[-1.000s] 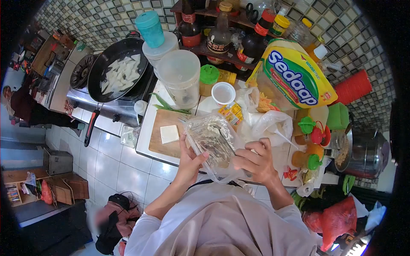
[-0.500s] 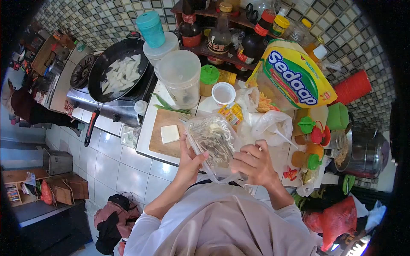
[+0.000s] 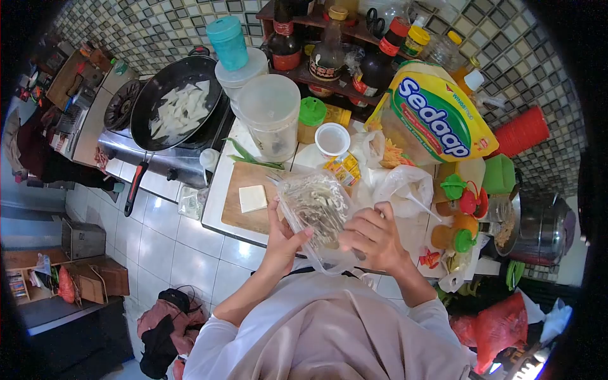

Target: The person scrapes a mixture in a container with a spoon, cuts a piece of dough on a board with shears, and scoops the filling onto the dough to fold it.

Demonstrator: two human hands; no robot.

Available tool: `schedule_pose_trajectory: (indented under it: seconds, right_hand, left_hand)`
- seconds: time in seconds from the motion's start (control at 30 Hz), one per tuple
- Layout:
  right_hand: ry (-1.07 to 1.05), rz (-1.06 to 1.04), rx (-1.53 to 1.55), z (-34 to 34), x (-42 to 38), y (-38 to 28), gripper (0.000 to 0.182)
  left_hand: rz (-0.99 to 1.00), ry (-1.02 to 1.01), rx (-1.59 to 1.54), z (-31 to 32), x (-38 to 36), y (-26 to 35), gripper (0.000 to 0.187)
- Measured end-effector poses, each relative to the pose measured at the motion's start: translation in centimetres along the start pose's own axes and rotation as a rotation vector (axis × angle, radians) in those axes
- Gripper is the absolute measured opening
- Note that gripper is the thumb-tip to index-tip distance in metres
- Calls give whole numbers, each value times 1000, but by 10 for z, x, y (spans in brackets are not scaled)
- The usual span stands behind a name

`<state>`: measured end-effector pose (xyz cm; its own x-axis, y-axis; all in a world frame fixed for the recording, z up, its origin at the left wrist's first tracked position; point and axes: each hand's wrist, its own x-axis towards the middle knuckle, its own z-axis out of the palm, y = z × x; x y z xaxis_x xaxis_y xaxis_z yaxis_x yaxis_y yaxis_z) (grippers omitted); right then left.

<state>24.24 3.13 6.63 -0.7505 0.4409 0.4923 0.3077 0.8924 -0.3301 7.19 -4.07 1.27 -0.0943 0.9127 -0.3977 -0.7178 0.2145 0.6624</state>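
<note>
My left hand (image 3: 284,238) grips a clear plastic container (image 3: 332,261) by its left side, thumb over the rim. The container is tilted, and a creamy white mixture streaked with grey (image 3: 320,209) coats its inside. My right hand (image 3: 377,237) is at the container's right side, fingers curled. A greyish end shows under the fingers, but what they hold is mostly hidden. Left of the container, a white square piece (image 3: 253,198) lies on a wooden cutting board (image 3: 237,219). Green leaves (image 3: 244,152) lie at the board's back edge.
A black wok (image 3: 142,136) with white folded pieces (image 3: 180,113) sits on the stove, its handle (image 3: 136,189) jutting over the floor. Tall tubs (image 3: 270,120), a white cup (image 3: 332,139), a yellow Sedaap bag (image 3: 434,114) and jars (image 3: 464,239) crowd the counter. Another person (image 3: 54,152) stands far left.
My right hand has shifted slightly left and its fingers have turned over the container. The container has tilted a little in my left hand.
</note>
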Motion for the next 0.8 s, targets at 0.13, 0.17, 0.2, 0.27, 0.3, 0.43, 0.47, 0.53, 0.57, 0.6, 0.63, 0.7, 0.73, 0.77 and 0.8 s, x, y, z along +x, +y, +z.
schedule_pose_trajectory:
  seconds: [0.13, 0.17, 0.2, 0.27, 0.3, 0.43, 0.47, 0.53, 0.57, 0.6, 0.63, 0.7, 0.73, 0.77, 0.8]
  right_hand:
    - [24, -4, 15, 2, -2, 5, 23]
    - [31, 18, 6, 2, -1, 7, 23]
    - [36, 36, -1, 1, -1, 9, 23]
    - [72, 40, 33, -11, -1, 7, 22]
    - [110, 49, 64, -15, -1, 6, 22]
    - [85, 106, 79, -6, -4, 10, 20]
    - [73, 109, 50, 0, -3, 12, 19]
    - [60, 110, 24, 9, 0, 12, 18]
    - [78, 91, 24, 13, 2, 10, 18]
    - [96, 73, 23, 15, 3, 10, 17]
    - [98, 72, 22, 13, 3, 9, 17]
    - [30, 31, 57, 7, 6, 3, 18]
    - [28, 30, 60, 4, 7, 1, 18]
    - [60, 35, 60, -2, 7, 1, 17]
    - [92, 42, 60, -6, 7, 1, 16]
  left_hand:
    - [20, 15, 41, -2, 1, -5, 93]
    - [39, 7, 39, -4, 2, -6, 93]
    - [41, 6, 39, -4, 3, -4, 93]
    - [33, 7, 20, -3, 2, -2, 93]
    - [34, 9, 18, -4, 2, -2, 93]
    - [67, -7, 15, -5, 3, -7, 94]
    - [82, 1, 36, -5, 3, -8, 93]
    - [79, 0, 41, -2, 2, -4, 93]
    - [76, -3, 46, -1, 2, -3, 93]
    - [76, -4, 47, -1, 2, -4, 93]
    - [75, 4, 39, -1, 3, -4, 93]
    - [76, 16, 33, -3, 4, -4, 92]
    - [86, 20, 32, -4, 4, -6, 92]
    - [94, 23, 30, -5, 4, -7, 92]
    - [94, 25, 29, -4, 4, -7, 92]
